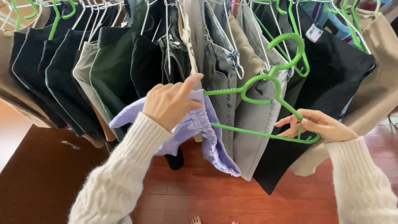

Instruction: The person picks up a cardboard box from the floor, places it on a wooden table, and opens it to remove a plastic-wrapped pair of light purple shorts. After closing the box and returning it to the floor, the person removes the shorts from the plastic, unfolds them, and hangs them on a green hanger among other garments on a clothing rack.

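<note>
My left hand [171, 103] grips a lavender garment with a gathered waistband [204, 129], bunched over the left end of a green plastic hanger [265, 85]. My right hand [317, 124] pinches the hanger's right corner and lower bar. The hanger is held level in front of a row of hanging clothes, its hook up at the right. Both arms wear cream knit sleeves.
A crowded rail of trousers and skirts on green and white hangers fills the top: dark garments [58, 70] at left, grey jeans [219, 70] in the middle, a black piece [331, 74] and a beige piece [379, 87] at right. Reddish wood floor [232, 199] lies below, with toes at the bottom edge.
</note>
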